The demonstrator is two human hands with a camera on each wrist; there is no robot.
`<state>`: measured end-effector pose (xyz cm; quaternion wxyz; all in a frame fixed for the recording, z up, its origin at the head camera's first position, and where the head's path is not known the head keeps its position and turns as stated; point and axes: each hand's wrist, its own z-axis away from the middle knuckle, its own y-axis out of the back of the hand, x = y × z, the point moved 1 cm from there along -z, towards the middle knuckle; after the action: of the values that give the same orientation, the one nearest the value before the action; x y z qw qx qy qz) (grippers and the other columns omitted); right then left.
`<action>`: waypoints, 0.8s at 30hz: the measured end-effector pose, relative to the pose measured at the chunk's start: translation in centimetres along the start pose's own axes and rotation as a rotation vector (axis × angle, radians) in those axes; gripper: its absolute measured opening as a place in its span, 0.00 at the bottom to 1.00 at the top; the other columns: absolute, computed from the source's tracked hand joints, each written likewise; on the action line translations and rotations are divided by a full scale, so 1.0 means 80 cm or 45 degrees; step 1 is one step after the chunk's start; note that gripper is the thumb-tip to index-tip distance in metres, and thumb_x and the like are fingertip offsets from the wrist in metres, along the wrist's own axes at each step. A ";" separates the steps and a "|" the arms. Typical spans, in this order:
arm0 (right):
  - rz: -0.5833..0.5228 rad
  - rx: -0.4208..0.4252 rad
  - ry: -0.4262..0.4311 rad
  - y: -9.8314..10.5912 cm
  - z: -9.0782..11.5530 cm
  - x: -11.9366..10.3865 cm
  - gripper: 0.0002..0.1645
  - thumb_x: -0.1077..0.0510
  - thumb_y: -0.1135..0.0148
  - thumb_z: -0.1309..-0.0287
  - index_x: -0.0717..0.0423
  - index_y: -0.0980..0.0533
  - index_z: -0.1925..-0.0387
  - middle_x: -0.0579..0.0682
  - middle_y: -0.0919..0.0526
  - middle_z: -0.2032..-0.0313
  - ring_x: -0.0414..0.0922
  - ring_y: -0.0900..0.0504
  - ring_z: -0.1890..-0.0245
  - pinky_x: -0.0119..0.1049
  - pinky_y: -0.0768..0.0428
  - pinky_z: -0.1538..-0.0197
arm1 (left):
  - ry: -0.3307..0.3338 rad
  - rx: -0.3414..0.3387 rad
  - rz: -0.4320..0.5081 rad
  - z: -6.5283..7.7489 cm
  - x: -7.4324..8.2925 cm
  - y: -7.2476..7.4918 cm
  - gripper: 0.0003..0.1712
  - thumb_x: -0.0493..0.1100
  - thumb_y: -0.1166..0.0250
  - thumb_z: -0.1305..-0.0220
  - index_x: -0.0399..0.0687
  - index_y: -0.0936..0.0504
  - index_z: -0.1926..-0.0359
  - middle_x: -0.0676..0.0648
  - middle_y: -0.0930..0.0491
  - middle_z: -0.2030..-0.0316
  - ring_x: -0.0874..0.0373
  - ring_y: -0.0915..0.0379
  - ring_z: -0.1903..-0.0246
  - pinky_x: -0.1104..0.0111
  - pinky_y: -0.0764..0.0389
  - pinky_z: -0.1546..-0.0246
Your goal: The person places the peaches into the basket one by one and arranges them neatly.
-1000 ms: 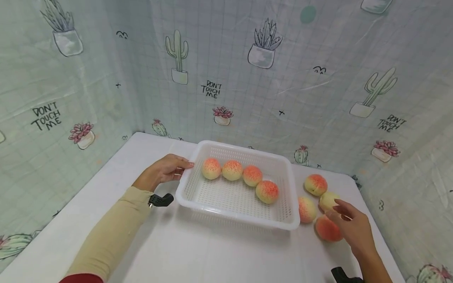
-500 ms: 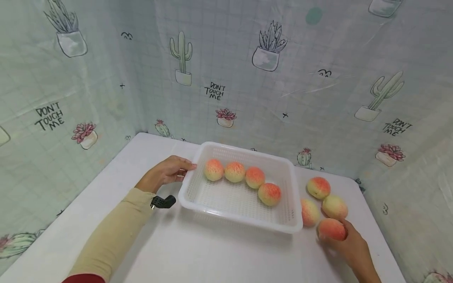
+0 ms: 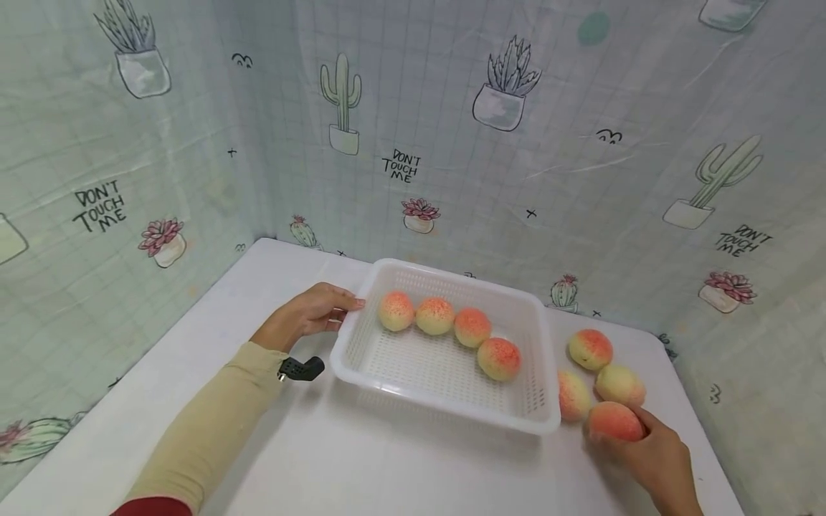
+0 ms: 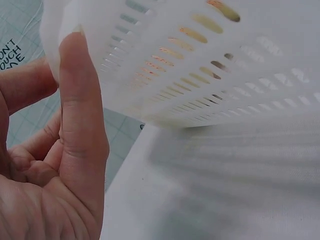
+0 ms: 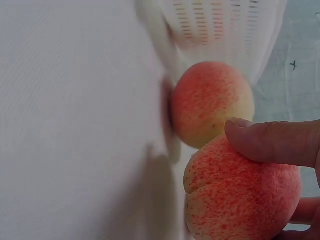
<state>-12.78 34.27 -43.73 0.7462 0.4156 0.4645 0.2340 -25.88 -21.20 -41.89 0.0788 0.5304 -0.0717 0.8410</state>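
A white plastic basket (image 3: 445, 408) with slotted walls holds several peaches, red on top and yellow below, set in a bent row. At its left end my left hand (image 3: 316, 309) pinches the rim, the thumb (image 4: 80, 110) flat along the wall in the left wrist view. Right of the basket, my right hand (image 3: 658, 455) grips a red peach (image 3: 616, 421). The right wrist view has the thumb lying over this peach (image 5: 240, 195), which shows its crease. Another peach (image 5: 212, 102) sits just past it, beside the basket wall.
Behind the held peach lie a pale yellow peach (image 3: 619, 385) and a red-and-yellow peach (image 3: 590, 349). One more peach (image 3: 573, 395) is partly covered by the basket's right end. A cactus-printed curtain (image 3: 452, 165) surrounds the white table (image 3: 361, 466).
My right hand came down from above the loose peaches and took hold of the nearest red one. The left hand keeps its hold on the basket rim. The view has shifted slightly.
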 end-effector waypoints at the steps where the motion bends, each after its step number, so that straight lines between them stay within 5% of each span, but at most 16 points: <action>1: -0.002 0.003 0.003 0.002 0.001 -0.001 0.67 0.38 0.17 0.55 0.70 0.38 0.26 0.76 0.28 0.34 0.66 0.24 0.44 0.63 0.19 0.43 | 0.002 -0.006 -0.005 0.001 0.001 0.000 0.16 0.42 0.30 0.31 0.36 0.16 0.48 0.49 0.13 0.61 0.56 0.20 0.60 0.65 0.12 0.61; 10: -0.142 -0.051 -0.086 0.021 0.015 -0.022 0.68 0.45 0.16 0.53 0.64 0.45 0.20 0.75 0.33 0.30 0.67 0.30 0.40 0.67 0.24 0.36 | 0.013 -0.003 -0.003 0.003 0.004 -0.001 0.15 0.42 0.29 0.31 0.38 0.15 0.49 0.49 0.12 0.61 0.56 0.20 0.60 0.65 0.12 0.60; 24: -0.166 -0.129 -0.027 0.035 0.034 -0.060 0.72 0.41 0.14 0.56 0.56 0.46 0.18 0.72 0.37 0.26 0.67 0.33 0.36 0.67 0.27 0.32 | 0.008 -0.012 0.011 0.004 0.003 -0.002 0.23 0.43 0.29 0.31 0.34 0.18 0.41 0.50 0.12 0.61 0.57 0.18 0.61 0.67 0.12 0.62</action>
<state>-12.45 31.12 -38.40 0.7847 0.3486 0.4703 0.2037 -25.67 -21.11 -41.51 0.0779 0.5270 -0.0776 0.8427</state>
